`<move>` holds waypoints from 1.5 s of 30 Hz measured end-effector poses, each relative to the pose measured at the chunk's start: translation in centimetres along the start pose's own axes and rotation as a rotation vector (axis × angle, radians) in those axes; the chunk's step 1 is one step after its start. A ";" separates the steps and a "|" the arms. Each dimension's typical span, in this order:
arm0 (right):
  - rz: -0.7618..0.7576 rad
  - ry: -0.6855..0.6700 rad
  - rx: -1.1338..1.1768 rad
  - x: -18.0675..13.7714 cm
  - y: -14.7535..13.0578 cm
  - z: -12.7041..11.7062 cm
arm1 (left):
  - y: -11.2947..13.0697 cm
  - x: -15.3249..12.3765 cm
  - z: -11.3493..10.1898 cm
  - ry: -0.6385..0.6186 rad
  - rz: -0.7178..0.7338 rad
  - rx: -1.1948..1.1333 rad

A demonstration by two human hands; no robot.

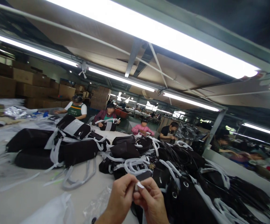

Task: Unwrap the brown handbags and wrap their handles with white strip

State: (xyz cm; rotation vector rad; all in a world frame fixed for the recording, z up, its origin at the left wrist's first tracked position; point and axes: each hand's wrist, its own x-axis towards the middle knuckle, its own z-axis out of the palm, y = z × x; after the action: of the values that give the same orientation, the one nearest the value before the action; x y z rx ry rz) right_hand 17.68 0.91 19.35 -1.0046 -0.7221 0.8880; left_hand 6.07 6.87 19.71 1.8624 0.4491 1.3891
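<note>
Both my hands meet low in the middle of the view, fingers pinched together. Between the fingertips shows a small white piece [139, 185], which could be paper or wrapping; its kind is not clear. My left hand [122, 196] comes in from the left and my right hand [152, 199] from the right, both closed at that piece. Just beyond and to the right lie black bags [190, 199] with metal eyelets and straps wrapped in whitish material [137, 166]. Part of a dark thing below my hands is hidden by them.
More black bags [79, 152] are heaped at the left of the pale table [97, 180]. Clear plastic [96, 202] and a white sheet [53, 211] lie at the near left. Several people sit across the table, one holding a bag [108, 125]. Cardboard boxes [32, 90] stand behind.
</note>
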 end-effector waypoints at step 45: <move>0.077 0.115 0.003 -0.6 0.3 1.1 | -0.3 0.2 -0.1 -0.050 -0.148 -0.021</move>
State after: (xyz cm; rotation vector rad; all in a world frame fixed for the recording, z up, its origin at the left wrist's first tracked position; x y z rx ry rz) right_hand 16.43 0.91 19.46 -1.0777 -0.5881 0.8897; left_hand 6.10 7.24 19.62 1.8049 0.5338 1.2422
